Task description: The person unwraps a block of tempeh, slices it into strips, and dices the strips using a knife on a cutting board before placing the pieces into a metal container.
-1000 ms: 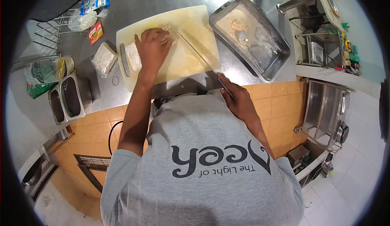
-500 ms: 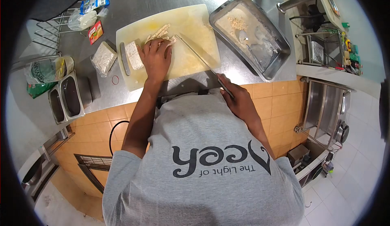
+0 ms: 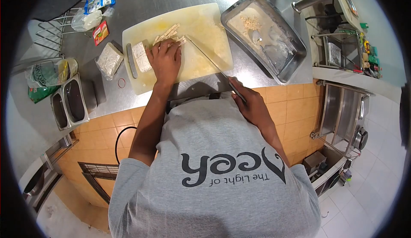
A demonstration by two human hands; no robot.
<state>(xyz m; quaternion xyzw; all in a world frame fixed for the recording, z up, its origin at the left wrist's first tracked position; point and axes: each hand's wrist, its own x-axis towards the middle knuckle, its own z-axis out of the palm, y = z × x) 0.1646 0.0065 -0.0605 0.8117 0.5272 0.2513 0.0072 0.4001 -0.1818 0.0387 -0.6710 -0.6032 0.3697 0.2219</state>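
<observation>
My left hand (image 3: pixel 166 62) is on the white cutting board (image 3: pixel 203 22), its fingers curled down over pieces of tempeh. Cut tempeh strips (image 3: pixel 168 32) lie just beyond its fingertips. Left of that hand sits a larger tempeh block (image 3: pixel 141 56), partly covered by the thumb side. My right hand (image 3: pixel 252 105) is wrapped around the handle of a long knife (image 3: pixel 207 58). The blade slants up and left across the board, and its tip meets the small pieces beside my left fingers. What lies under my left palm is hidden.
A metal tray (image 3: pixel 272 73) with pale batter, some bits and a spoon (image 3: pixel 257 38) stands right of the board. To the left are a wrapped tempeh block (image 3: pixel 109 61), a red rubber band (image 3: pixel 121 83), a red packet (image 3: pixel 101 33) and metal containers (image 3: pixel 77 99).
Both hands, the knife and the tempeh stay almost in place. The fingers of my left hand have shifted only slightly.
</observation>
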